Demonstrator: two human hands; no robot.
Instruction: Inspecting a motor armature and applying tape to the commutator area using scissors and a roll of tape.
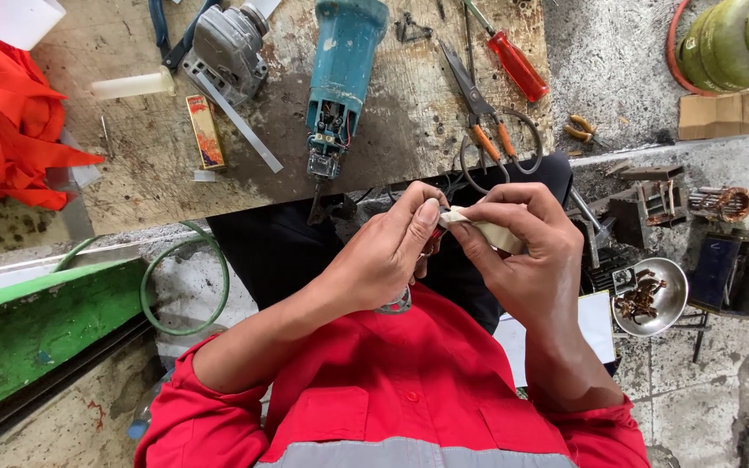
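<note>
My left hand (pixel 387 251) and my right hand (pixel 522 251) meet in front of my chest, just below the edge of a worn wooden board (pixel 132 165). Both pinch a small cream-coloured piece, paper or tape (pixel 487 230), between thumbs and fingers. A bit of red, possibly a small part, shows under my left fingers; what it is cannot be told. An opened teal power tool (pixel 340 78) with exposed wiring lies on the board just beyond my hands. I wear a red work shirt with a grey band.
On the board lie a grey tool housing (pixel 227 48), orange-handled scissors (pixel 483 113), a red screwdriver (pixel 517 65), a small orange box (pixel 205 130) and a white tube (pixel 136 84). Right: metal bowl of copper bits (pixel 648 299), motor parts (pixel 721 204), green gas cylinder (pixel 734 39). Left: orange cloth (pixel 6 121), green hose (pixel 188 286).
</note>
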